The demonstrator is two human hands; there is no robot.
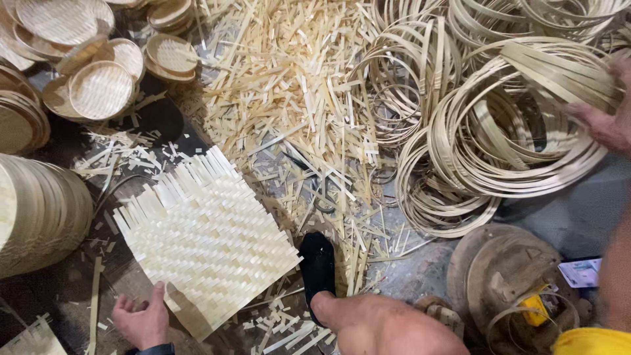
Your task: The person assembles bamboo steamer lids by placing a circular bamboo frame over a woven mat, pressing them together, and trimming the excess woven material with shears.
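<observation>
A square woven mat of pale bamboo strips (207, 240) lies flat on the floor in front of me. My left hand (141, 322) grips its near corner, thumb against the edge. At the far right my right hand (605, 118) is closed on the rim of a thick bundle of bamboo hoops (519, 125). The hoops are thin flat rings stacked loosely together. My foot in a black shoe (317, 266) rests just right of the mat, with my bare lower leg (388, 325) below it.
A heap of short bamboo offcuts (289, 85) covers the floor beyond the mat. Round woven trays (102, 89) lie at top left, and a tall stack of them (39, 213) at left. More hoops (407, 72) sit at the back. A round wooden block (506, 269) stands at bottom right.
</observation>
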